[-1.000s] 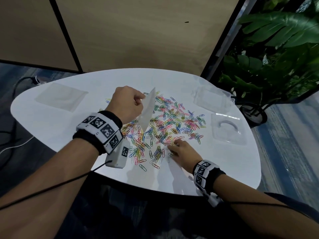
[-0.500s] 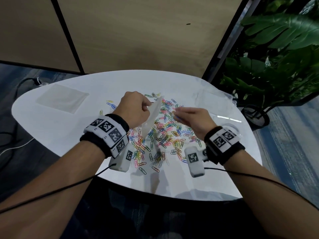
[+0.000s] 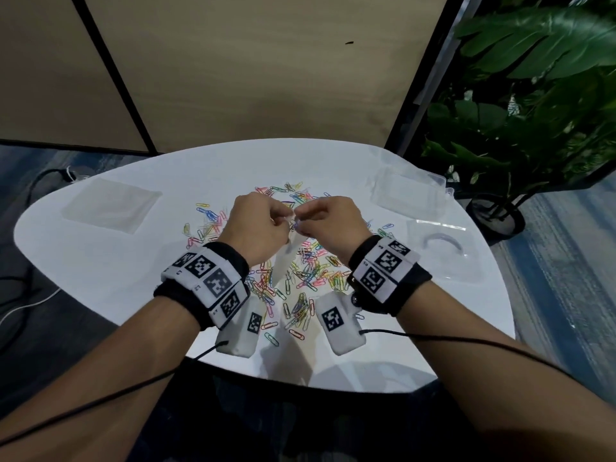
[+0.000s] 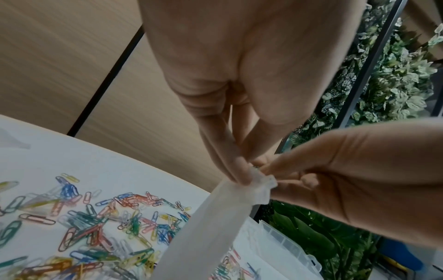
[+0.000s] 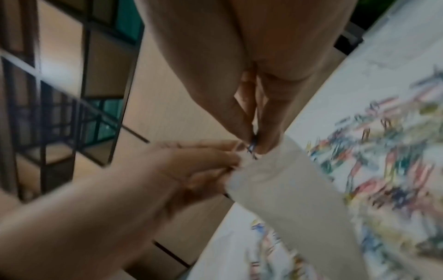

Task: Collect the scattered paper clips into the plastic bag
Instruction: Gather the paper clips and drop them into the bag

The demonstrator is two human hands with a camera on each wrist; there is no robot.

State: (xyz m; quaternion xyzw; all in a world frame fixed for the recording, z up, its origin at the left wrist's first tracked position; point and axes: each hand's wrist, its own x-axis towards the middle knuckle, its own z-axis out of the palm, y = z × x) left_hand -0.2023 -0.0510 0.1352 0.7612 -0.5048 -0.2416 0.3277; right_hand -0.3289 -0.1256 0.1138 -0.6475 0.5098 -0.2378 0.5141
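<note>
Holding: we see the left hand (image 3: 256,228) pinching the top edge of the plastic bag (image 3: 283,261) above the middle of the surface (image 3: 100,261), fingers (image 4: 230,163) curled tight on the rim.
Right hand: the right hand (image 3: 333,225) meets the left at the bag's mouth; its fingers (image 5: 254,130) are pinched together on what looks like a blue paper clip (image 5: 251,147) right at the rim.
Bag: it hangs from the hands, translucent and limp, its lower end reaching toward the pile; whether anything lies inside we cannot tell.
Paper clips: the paper clips (image 3: 310,278) lie scattered in many colours under and around the hands, thickest toward 6 o'clock of the hands, thinner at 12 and 9 o'clock.
Other things: a flat clear bag (image 3: 110,208) lies at 9 o'clock of the pile, well apart; a clear plastic box (image 3: 410,195) sits at 2 o'clock and a clear lid (image 3: 443,248) at 3 o'clock.
Surroundings: a potted plant (image 3: 533,111) stands beyond the surface's right edge.
</note>
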